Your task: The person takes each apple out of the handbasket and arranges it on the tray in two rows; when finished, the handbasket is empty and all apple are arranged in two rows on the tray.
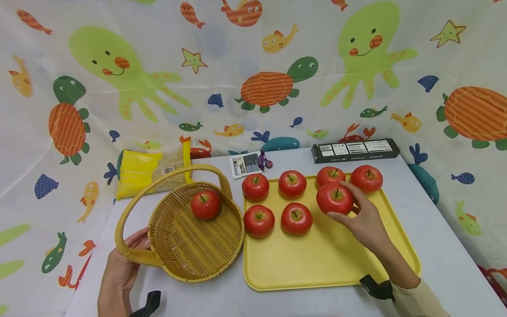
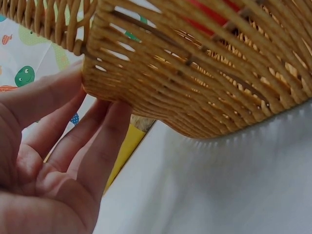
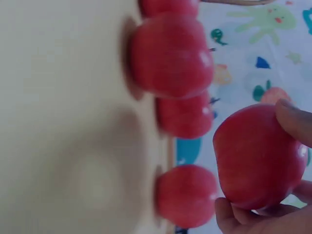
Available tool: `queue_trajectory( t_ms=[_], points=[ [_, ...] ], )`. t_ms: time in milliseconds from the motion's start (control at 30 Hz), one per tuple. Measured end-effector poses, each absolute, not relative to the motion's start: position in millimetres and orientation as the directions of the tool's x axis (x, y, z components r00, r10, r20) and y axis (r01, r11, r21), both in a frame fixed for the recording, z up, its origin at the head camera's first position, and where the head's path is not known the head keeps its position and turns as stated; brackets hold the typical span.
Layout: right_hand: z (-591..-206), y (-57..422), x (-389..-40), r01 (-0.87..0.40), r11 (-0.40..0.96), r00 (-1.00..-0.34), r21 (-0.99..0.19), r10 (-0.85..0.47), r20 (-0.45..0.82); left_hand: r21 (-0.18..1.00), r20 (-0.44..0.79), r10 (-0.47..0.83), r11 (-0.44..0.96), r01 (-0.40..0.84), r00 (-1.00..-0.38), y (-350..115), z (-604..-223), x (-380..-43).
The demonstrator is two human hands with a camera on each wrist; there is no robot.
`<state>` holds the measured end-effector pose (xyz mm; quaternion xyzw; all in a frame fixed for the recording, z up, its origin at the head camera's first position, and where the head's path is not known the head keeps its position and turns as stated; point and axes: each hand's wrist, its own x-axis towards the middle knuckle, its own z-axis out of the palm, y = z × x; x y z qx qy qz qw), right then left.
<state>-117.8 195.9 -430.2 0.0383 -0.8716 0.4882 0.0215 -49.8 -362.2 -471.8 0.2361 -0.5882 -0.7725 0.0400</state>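
My left hand (image 1: 126, 259) grips the left side of a woven wicker basket (image 1: 198, 257), near the foot of its tall hoop handle. In the left wrist view, thumb and fingertips pinch the basket's woven edge (image 2: 107, 83). One red apple (image 1: 205, 204) lies inside the basket, toward the back. Over the yellow tray (image 1: 317, 264) my right hand (image 1: 366, 222) holds another red apple (image 1: 335, 198) between thumb and fingers. The right wrist view shows this held apple (image 3: 261, 156) raised above the tray's surface. Several more apples, such as the near-left one (image 1: 259, 221), sit on the tray in two rows.
Behind the basket lies a yellow packet (image 1: 138, 169). A small flat white packet (image 1: 245, 165) with a purple wrapped sweet (image 1: 264, 162) is behind the tray, and a long black box (image 1: 355, 150) at the back right. A sea-animal printed curtain (image 1: 237, 53) hangs behind.
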Motion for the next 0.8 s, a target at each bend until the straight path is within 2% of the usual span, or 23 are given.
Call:
queue_trajectory(
  t_ms=[233, 800],
  points=[
    [-458.9, 207.2, -109.6, 0.021, 0.545, -0.999, -0.838, -0.030, -0.045, 0.929, -0.306, -0.339, -0.308, -0.203, -0.890, -363.5, -470.1, -49.4],
    [-476.9, 212.7, -113.0, 0.070, 0.557, -0.991, -0.828, -0.056, -0.121, 0.923, -0.321, -0.340, -0.322, -0.212, -0.884, -361.6, -470.3, -50.4]
  ],
)
